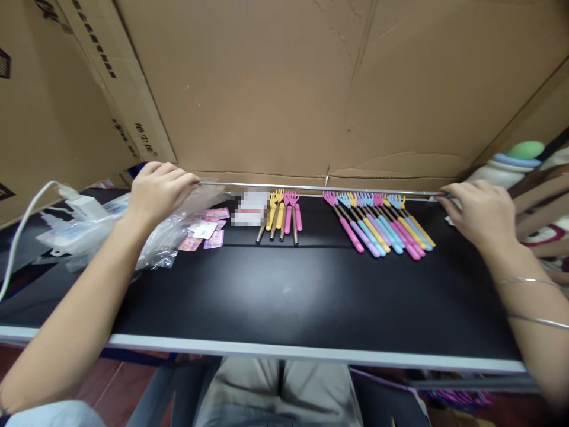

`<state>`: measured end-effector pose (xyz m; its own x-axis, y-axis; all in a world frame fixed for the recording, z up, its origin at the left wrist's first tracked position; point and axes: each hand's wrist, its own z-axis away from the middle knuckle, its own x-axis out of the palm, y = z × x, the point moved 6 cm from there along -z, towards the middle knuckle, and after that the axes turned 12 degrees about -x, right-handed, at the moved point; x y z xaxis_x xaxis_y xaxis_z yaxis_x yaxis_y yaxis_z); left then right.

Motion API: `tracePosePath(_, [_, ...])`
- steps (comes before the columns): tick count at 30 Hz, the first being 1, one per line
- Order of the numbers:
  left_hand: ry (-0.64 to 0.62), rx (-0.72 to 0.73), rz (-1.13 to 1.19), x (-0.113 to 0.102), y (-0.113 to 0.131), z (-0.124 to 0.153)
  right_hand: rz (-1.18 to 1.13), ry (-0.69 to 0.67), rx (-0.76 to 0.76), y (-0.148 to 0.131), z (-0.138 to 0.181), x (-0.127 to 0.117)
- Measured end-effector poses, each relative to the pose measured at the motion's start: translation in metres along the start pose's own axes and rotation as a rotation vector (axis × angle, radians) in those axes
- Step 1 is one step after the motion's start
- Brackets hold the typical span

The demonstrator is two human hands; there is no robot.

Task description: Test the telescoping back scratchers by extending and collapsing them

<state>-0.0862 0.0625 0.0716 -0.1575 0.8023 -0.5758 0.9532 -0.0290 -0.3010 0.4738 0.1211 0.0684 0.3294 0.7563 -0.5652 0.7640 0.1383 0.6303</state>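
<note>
A long thin metal rod (320,188) stretches across the far side of the desk, nearly level, from one hand to the other. My left hand (162,187) is closed round its left end, above a clear plastic bag (166,237). At the right end, my right hand (480,210) grips it with the fingers curled. Just below the rod lies a row of back scratchers (377,228) with pink, purple, yellow and blue handles. Left of them are yellow and pink claw heads (291,197), matching loose handles (288,219) and several short metal rods (281,228).
Small printed cards (204,230) lie by the plastic bag, beside a blurred white packet (250,207). A white plug with a cable (33,201) is at far left. Large cardboard (267,89) walls the back. A bottle with a green lid (524,149) stands at right.
</note>
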Motion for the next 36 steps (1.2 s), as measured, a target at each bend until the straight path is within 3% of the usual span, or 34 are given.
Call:
tracePosePath(6, [0.012,-0.002,-0.003,0.001,0.009,0.001,-0.061,-0.112,-0.011,-0.007,-0.002,0.000])
tracePosePath(11, [0.069,0.072,-0.058,-0.001,0.022,0.001,-0.106,-0.119,-0.058,-0.023,-0.011,-0.007])
tracePosePath(17, [0.080,0.263,0.126,-0.018,0.099,0.006,-0.294,0.090,-0.376,-0.104,-0.027,-0.040])
tracePosePath(22, [0.082,0.273,0.214,-0.034,0.144,0.013,-0.411,0.233,-0.435,-0.151,-0.029,-0.078])
tracePosePath(29, [0.118,0.182,0.224,-0.043,0.147,0.013,-0.380,0.257,-0.390,-0.156,-0.028,-0.094])
tracePosePath(36, [0.127,0.242,0.281,-0.049,0.166,0.018,-0.419,0.268,-0.461,-0.170,-0.029,-0.103])
